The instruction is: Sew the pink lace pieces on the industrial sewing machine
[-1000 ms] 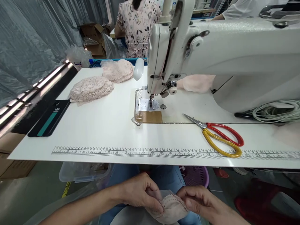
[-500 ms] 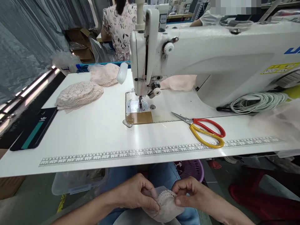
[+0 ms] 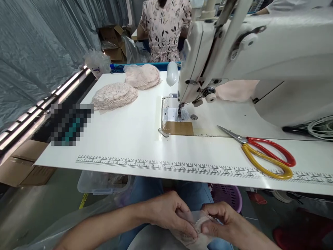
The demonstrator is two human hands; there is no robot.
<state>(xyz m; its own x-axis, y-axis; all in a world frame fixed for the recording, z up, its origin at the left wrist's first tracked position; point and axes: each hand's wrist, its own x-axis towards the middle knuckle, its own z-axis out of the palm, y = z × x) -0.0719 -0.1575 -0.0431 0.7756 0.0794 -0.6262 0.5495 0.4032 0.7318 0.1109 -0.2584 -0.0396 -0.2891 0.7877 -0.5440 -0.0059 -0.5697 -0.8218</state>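
Over my lap, below the table's front edge, a pale pink lace-edged fabric piece [image 3: 201,222] is pinched between both hands. My left hand [image 3: 173,215] grips it from the left with thumb against bent fingers. From the right, my right hand [image 3: 221,220] pinches the scalloped edge, its thumb close to the left hand's fingertips. Part of the piece is hidden behind my fingers. Sheer material shows between the hands. On the table above stands a white sewing machine [image 3: 205,62], its presser foot [image 3: 179,111] over the metal needle plate.
Scissors [image 3: 256,151] with red and yellow handles lie right of the needle plate. Stacked lace pieces [image 3: 116,96] and pink fabric pieces [image 3: 143,76] lie at the back left. A printed ruler [image 3: 166,167] runs along the front edge. A purple basket [image 3: 229,198] stands below. Another person [image 3: 166,29] sits beyond.
The view has swung left, so the table and machine appear further right. Both hands keep hold of the fabric piece and have drawn closer together along its scalloped edge.
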